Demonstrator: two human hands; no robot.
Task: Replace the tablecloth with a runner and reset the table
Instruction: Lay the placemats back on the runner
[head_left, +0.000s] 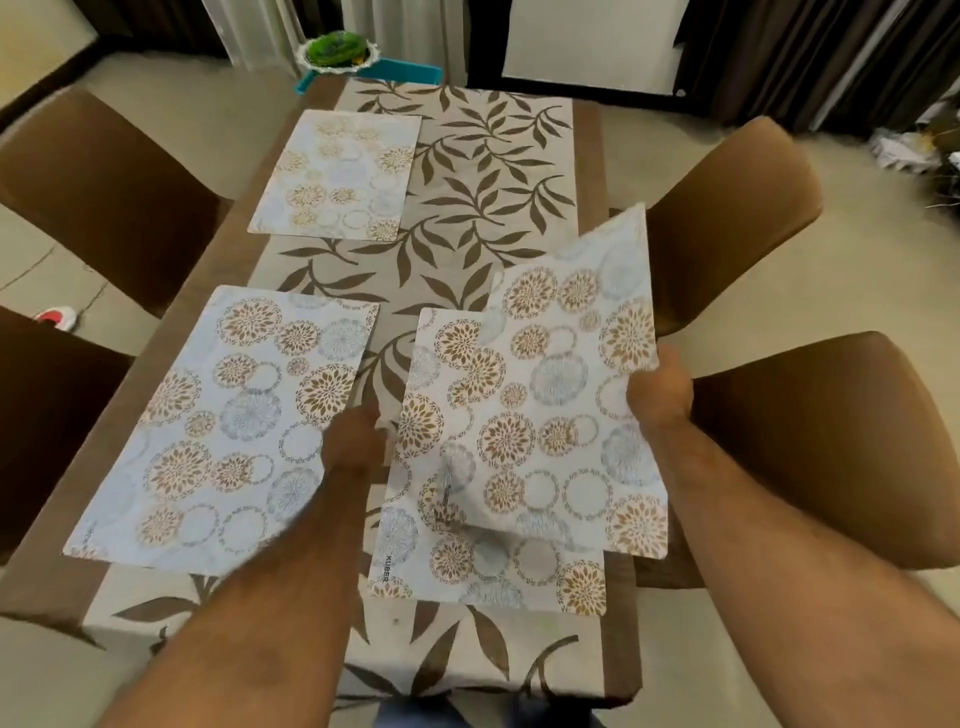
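A beige runner (467, 208) with brown leaves lies along the brown table (589, 156). Floral placemats lie on it: one at the far left (337, 176), one at the near left (218, 431), one at the near right (488, 577). My right hand (660, 389) grips the right edge of another placemat (561, 395), held tilted above the near-right one. My left hand (353, 441) is at the right edge of the near-left placemat. Its fingers are blurred, and whether they hold the edge is unclear.
Brown upholstered chairs stand on both sides: two on the left (104, 187), two on the right (737, 228). A green and white dish (337, 52) sits on a teal tray (405, 70) past the table's far end. A red and white item (57, 317) lies on the floor at left.
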